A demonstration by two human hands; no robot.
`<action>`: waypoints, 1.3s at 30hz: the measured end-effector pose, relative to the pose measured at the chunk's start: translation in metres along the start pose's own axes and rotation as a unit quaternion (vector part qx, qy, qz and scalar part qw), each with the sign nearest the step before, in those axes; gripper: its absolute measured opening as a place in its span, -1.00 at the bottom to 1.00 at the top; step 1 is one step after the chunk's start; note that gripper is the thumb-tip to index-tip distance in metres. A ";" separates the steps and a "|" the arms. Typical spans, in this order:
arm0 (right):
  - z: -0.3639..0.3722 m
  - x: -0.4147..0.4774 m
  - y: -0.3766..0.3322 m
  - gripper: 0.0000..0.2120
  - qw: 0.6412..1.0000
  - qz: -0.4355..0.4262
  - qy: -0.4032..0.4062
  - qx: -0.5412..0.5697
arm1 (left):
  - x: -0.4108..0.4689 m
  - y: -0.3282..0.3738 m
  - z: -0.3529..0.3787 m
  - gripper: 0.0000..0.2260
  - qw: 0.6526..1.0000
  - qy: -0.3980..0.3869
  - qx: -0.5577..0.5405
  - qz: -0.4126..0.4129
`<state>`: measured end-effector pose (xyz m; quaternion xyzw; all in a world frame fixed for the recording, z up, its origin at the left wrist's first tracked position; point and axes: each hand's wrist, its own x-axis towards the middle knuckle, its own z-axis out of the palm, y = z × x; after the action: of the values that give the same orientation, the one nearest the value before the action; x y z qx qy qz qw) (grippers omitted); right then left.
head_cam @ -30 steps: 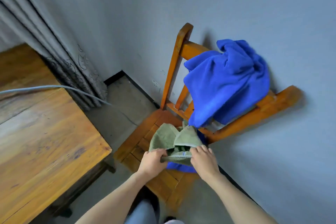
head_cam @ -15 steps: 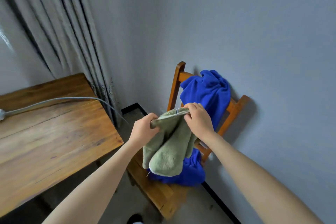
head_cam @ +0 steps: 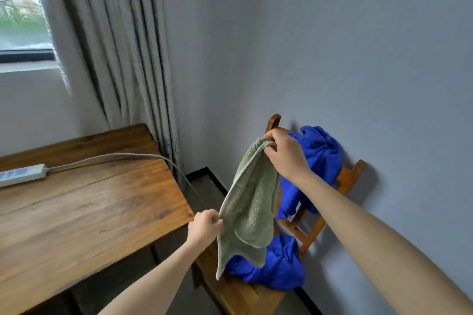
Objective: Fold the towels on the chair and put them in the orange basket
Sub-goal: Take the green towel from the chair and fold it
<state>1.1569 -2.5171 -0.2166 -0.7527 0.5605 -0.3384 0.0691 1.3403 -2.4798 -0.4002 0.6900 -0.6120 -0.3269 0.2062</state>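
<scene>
A green towel (head_cam: pixel 249 202) hangs in the air in front of the wooden chair (head_cam: pixel 345 181). My right hand (head_cam: pixel 284 153) grips its top corner, raised near the chair's backrest. Lower down, my left hand (head_cam: pixel 204 227) pinches the towel's left edge. A blue towel (head_cam: pixel 320 158) is draped over the backrest, and more blue towel (head_cam: pixel 276 266) lies bunched on the seat; I cannot tell whether they are one piece. The orange basket is not in view.
A wooden table (head_cam: pixel 84 212) stands at the left with a white power strip (head_cam: pixel 20 175) and its grey cable on it. Grey curtains (head_cam: pixel 122 59) hang in the corner beside a window. The chair stands against the grey wall.
The green towel has been lifted off the chair seat. My hands have moved apart: the right one stays high with a corner, the left one has slid down the towel's edge.
</scene>
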 end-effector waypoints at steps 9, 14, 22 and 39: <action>-0.011 0.018 -0.001 -0.84 0.997 0.064 0.034 0.022 | 0.009 -0.004 -0.018 -0.85 0.960 0.028 -0.272 -0.062; -0.006 0.023 0.027 -0.83 0.987 0.148 0.051 0.027 | 0.011 0.003 -0.045 -0.84 0.943 0.082 -0.317 -0.055; 0.063 -0.029 0.084 -0.61 0.947 0.297 -0.124 0.021 | 0.027 0.033 -0.064 -0.86 0.970 0.130 -0.197 -0.056; 0.199 -0.165 0.043 -0.11 0.929 0.275 -0.235 0.077 | 0.040 0.033 -0.019 -0.81 0.758 0.034 -0.489 -0.429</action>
<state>1.2154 -2.4407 -0.4599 -0.6196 0.6854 -0.1611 0.3470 1.3318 -2.5263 -0.3719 0.6963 -0.0008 -0.6121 0.3748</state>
